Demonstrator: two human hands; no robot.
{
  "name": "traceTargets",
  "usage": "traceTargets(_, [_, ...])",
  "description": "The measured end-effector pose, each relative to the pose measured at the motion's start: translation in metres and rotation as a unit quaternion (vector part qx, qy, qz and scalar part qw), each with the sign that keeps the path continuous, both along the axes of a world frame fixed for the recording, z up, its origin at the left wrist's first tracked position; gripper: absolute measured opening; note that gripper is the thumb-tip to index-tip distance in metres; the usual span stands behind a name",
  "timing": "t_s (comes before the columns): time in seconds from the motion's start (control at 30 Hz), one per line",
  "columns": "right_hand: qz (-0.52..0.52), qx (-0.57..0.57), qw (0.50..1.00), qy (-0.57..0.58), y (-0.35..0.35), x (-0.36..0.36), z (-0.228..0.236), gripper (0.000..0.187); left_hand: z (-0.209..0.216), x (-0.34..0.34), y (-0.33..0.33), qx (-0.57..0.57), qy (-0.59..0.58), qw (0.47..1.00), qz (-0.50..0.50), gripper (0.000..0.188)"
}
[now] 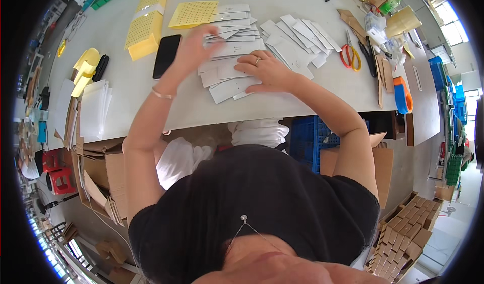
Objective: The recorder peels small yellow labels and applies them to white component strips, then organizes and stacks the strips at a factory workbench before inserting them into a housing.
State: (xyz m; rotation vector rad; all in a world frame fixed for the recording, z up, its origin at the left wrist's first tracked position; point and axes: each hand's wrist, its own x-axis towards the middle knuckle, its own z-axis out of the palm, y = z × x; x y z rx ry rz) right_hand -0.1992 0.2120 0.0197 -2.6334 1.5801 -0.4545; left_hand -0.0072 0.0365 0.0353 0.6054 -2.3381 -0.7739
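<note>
A fanned column of flat white paper slips (229, 75) lies on the table in front of me, the pieces overlapping. My right hand (267, 72) rests on this column with its fingers stretched out, a ring on one of them. Over the column's left edge is my left hand (196, 47), slightly blurred, its fingers apart and nothing visible in them. A yellow sheet (194, 14) with rows of small marks lies just beyond it. To the right spreads a second loose heap of white slips (297, 39).
A black phone (167, 57) lies beside a banded yellow stack (146, 24). Scissors (350, 54), a black-handled tool (370, 57) and an orange-and-blue tape roll (402, 95) are at the right. A yellow holder (86, 67) and white sheets (96, 107) sit at the left.
</note>
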Motion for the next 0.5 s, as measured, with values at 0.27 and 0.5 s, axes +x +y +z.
traceTargets(0.27, [-0.086,-0.007,0.992,-0.088,0.027,-0.007,-0.004,0.069,-0.03,0.021,0.082,-0.24,-0.241,0.938,-0.063,0.087])
traceTargets(0.5, [-0.157,-0.065,0.981,-0.091,0.048,-0.022,-0.039,0.067,-0.041,0.005,0.081,-0.25,-0.198,0.944,-0.082,0.069])
